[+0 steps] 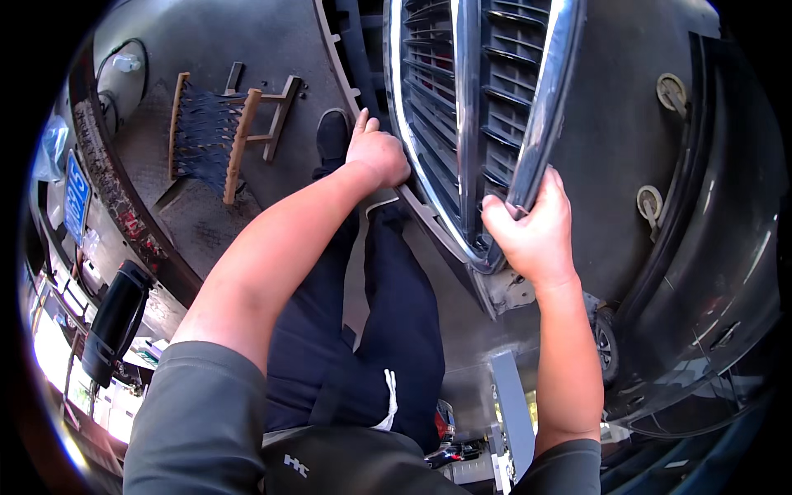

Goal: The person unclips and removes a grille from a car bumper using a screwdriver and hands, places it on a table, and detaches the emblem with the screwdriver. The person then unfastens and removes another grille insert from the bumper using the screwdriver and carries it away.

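Observation:
A car's front grille (466, 107), with a chrome surround and dark slats, stands tilted in front of me, joined to a dark bumper cover (441, 223). My right hand (540, 227) grips the grille's right chrome edge near its lower end, thumb on the near side and fingers behind. On the left, my left hand (379, 154) is closed over the bumper cover's rim. One of its fingers sticks out past the edge, and its palm side is hidden.
A low wooden stool (210, 136) with a woven dark seat is on the floor at left. Along the left curves a rusty, worn panel (136, 206). A dark car body panel (718, 272) fills the right side, near round pads (671, 91). My shoe (333, 136) is beside the bumper cover.

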{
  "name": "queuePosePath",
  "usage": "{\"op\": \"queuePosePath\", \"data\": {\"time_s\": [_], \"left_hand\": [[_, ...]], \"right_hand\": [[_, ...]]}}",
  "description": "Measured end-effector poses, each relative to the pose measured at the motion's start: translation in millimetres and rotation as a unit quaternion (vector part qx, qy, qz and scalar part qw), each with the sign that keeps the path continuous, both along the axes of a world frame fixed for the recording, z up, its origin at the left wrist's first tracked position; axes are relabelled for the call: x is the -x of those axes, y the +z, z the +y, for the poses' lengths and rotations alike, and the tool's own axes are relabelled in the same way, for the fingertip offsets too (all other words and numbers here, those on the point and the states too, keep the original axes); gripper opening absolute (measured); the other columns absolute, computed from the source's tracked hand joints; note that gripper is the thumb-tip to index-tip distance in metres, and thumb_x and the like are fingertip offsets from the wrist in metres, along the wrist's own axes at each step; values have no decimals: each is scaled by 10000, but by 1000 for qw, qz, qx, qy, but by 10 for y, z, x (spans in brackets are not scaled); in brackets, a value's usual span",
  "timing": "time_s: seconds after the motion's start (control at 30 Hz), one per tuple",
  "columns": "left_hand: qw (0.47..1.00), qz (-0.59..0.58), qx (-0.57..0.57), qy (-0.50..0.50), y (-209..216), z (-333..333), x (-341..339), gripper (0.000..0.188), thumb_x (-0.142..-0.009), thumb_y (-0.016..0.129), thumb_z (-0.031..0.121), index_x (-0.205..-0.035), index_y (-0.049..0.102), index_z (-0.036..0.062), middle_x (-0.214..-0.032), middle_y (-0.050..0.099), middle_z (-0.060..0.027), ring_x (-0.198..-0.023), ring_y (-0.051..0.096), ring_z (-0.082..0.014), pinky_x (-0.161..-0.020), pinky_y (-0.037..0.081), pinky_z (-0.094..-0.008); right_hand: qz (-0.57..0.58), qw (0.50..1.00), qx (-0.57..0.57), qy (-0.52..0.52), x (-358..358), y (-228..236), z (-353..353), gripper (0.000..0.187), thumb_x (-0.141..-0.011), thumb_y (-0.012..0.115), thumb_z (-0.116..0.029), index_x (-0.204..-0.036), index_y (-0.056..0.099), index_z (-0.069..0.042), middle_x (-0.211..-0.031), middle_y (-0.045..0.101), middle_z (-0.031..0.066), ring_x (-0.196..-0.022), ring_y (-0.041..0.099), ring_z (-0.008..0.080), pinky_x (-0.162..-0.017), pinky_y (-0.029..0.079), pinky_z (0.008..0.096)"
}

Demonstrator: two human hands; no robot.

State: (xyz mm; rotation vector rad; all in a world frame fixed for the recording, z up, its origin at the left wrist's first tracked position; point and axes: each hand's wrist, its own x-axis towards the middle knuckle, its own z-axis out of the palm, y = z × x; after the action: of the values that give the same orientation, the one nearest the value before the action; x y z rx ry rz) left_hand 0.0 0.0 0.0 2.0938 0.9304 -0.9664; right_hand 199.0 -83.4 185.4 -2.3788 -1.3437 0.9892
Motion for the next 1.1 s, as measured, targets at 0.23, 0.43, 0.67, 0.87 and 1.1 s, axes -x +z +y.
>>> {"op": "queuePosePath", "data": {"time_s": [0.23, 0.43, 0.67, 0.87, 1.1], "left_hand": [[998, -63, -14, 16, 1, -27, 63, 434, -929, 498, 307, -1020, 832, 45, -1072, 767, -109, -1272, 558, -306, -1326, 112, -515], [952, -246, -164, 80, -91, -110, 190, 442, -935, 578, 355, -1131, 776, 13, -1144, 733, -150, -1340, 536, -297, -1323, 161, -512], [911, -407, 13, 68, 415, -215, 110, 380, -836, 681, 386, -854, 744, 13, -846, 674, -154, -893, 657, -368, -887, 554, -462], [905, -403, 85, 109, 441, -277, 171, 526, -839, 708, 492, -905, 775, -26, -867, 664, -200, -901, 661, -392, -876, 551, -466], [902, -407, 48, 133, 379, -479, 131, 593, -821, 746, 553, -878, 796, -35, -938, 647, -205, -1004, 633, -392, -913, 515, -456]], "right_hand": [[126, 986, 12, -111, -135, -102, -156, 376, -756, 802, -139, -1034, 606, 21, -938, 575, 79, -728, 610, 160, -669, 535, 311], [175, 972, -14, -155, -164, -142, -142, 329, -767, 803, -103, -986, 586, 11, -943, 574, 49, -741, 589, 105, -629, 525, 266], [165, 976, -64, -128, -182, -241, -176, 359, -769, 790, -130, -1053, 628, 16, -970, 607, 62, -798, 610, 117, -679, 537, 275], [149, 980, -48, -120, -281, -304, -271, 366, -763, 794, -160, -1044, 636, 13, -882, 617, 58, -717, 596, 131, -680, 522, 295], [156, 979, -65, -112, -284, -299, -236, 365, -765, 782, -177, -1047, 654, 16, -898, 646, 56, -765, 600, 134, -723, 523, 318]]}}
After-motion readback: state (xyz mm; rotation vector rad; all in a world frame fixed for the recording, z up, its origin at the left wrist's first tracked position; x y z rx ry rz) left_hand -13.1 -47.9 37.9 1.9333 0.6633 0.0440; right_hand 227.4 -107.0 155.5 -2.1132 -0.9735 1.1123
